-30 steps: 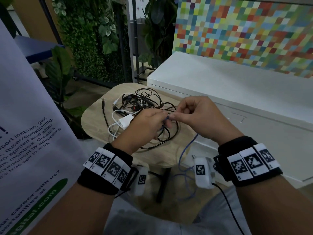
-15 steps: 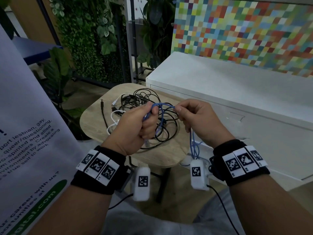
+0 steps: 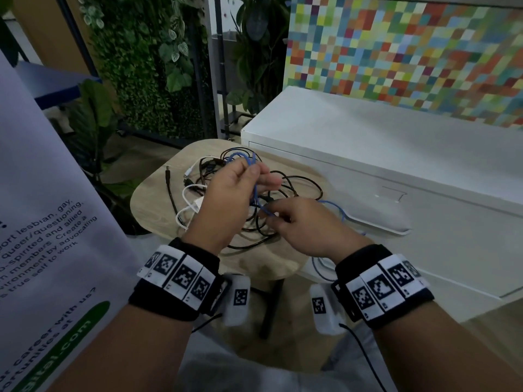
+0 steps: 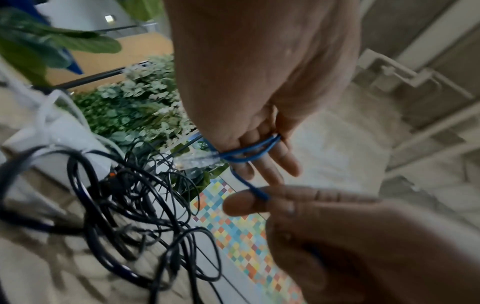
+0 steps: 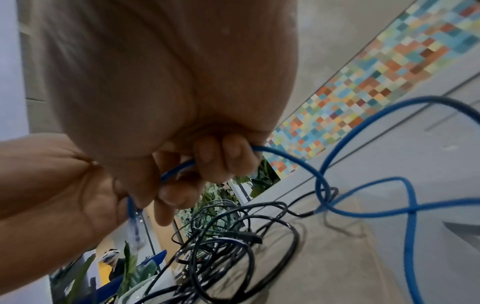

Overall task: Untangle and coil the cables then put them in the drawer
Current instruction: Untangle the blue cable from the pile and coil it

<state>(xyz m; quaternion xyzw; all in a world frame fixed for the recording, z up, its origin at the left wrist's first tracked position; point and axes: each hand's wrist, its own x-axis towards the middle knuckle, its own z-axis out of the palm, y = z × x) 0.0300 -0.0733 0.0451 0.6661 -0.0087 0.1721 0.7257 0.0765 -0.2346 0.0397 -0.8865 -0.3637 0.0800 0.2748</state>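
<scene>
Setting: a small round wooden table [image 3: 158, 199] beside a white drawer cabinet [image 3: 368, 154], with a plant wall at 12 o'clock.
Blue cable [image 3: 256, 193]: held above the table; small loops gathered at the left hand [image 3: 229, 193], slack trailing off the table edge toward 4 o'clock.
Left hand: fingers fairly straight, thumb pinching the loops (clear plug [image 4: 197, 161] sticking out).
Right hand [image 3: 305, 227]: at 4 o'clock from the left, pinching the strand that runs between the hands.
Nearer to slack: the right hand.
Count: one blue cable, one white cable [image 3: 186, 206]; black cables [image 3: 283, 210] too tangled to count.
</scene>
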